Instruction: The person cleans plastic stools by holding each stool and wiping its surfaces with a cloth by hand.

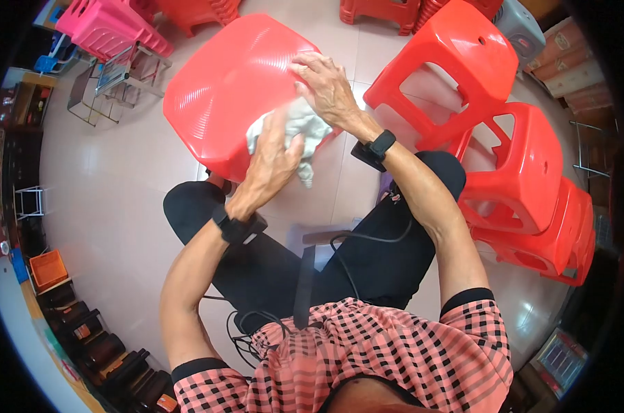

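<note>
A red plastic stool [219, 79] with a ridged, shiny seat is in front of me, turned so that its top faces me. My left hand [274, 158] presses a pale, crumpled cloth [306, 124] against the near right part of the seat; its fingers are partly blurred. Part of the cloth hangs over the stool's edge. My right hand [328, 88] rests on the right rim of the seat, beside the cloth's upper end. Its fingers are stretched out and slightly bent over the surface.
Several red stools stand to my right, among them an upright one [463, 55] and a tilted one [529, 165]. Pink stools [109, 27] and a metal-framed step [119, 72] are at the far left. A black cable [374, 239] crosses my lap.
</note>
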### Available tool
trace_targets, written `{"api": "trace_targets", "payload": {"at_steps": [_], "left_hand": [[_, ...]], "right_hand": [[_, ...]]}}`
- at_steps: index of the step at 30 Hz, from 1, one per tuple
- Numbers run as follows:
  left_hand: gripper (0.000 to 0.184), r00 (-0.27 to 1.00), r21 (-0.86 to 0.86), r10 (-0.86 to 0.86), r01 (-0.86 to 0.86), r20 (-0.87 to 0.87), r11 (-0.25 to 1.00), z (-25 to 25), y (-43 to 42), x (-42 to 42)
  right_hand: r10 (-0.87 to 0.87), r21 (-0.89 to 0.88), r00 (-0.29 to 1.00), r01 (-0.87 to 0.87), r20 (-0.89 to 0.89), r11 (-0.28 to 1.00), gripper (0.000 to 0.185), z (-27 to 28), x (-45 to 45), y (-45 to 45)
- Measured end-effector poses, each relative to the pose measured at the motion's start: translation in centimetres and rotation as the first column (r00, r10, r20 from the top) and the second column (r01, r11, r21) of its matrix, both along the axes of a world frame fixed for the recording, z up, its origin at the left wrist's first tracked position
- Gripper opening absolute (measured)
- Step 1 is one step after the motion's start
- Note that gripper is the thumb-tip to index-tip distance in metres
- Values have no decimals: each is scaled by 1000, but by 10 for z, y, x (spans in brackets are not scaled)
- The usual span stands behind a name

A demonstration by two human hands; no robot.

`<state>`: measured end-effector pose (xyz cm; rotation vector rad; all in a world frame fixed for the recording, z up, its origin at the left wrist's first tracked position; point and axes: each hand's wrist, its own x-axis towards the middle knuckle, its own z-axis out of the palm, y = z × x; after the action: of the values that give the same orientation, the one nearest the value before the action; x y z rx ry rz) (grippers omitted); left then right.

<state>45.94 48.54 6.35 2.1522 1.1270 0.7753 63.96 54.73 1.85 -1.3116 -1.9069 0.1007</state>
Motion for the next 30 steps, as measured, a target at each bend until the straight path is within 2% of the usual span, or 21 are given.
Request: {"api": "trace_targets", "payload": {"at_steps": [5, 8, 11, 14, 15, 16, 17, 19, 20, 22, 26, 30], "left_hand": [[51, 991, 26, -127, 126, 31, 992, 4, 22, 19], [46, 987, -132, -123, 135, 99, 982, 26, 19, 16], [48, 983, 80, -159, 152, 88, 985, 46, 33, 12], [49, 990, 99, -135, 130, 37, 987, 86, 52, 8], [50, 991, 218, -116, 126, -61, 968, 82, 66, 3], [50, 986, 161, -122, 139, -114, 977, 81, 69, -1], [50, 977, 103, -130, 149, -168, 983, 80, 72, -2], [52, 929, 232, -141, 230, -343, 945, 45, 82, -19], [53, 894, 191, -145, 244, -424, 951, 38, 73, -19], [53, 838, 289, -139, 331, -528, 898, 29, 65, -18], [52, 832, 304, -188, 387, -522, 871, 24, 79, -16], [51, 835, 306, -249, 433, -491, 848, 27, 111, -18]], "right_hand": [[97, -50, 989, -104, -114, 993, 33, -1, 16, 6], [121, -52, 983, -129, -135, 990, 35, -3, 19, 7], [168, -12, 969, -173, -179, 985, 37, -6, 21, 10], [190, 49, 950, -184, -249, 982, 41, -2, 19, 10], [197, 66, 949, -187, -244, 980, 42, -1, 21, 11], [204, 86, 949, -189, -239, 978, 43, 1, 22, 12], [166, 20, 935, -168, -314, 986, 45, 6, 22, 10], [78, -112, 890, -142, -449, 983, 48, 16, 19, 4], [72, -137, 879, -154, -471, 978, 49, 19, 21, 3], [63, -188, 855, -184, -515, 965, 52, 23, 22, 3], [32, -142, 931, -89, -364, 986, 54, 20, 17, 2], [35, -138, 912, -100, -409, 985, 54, 20, 15, 4]]}}
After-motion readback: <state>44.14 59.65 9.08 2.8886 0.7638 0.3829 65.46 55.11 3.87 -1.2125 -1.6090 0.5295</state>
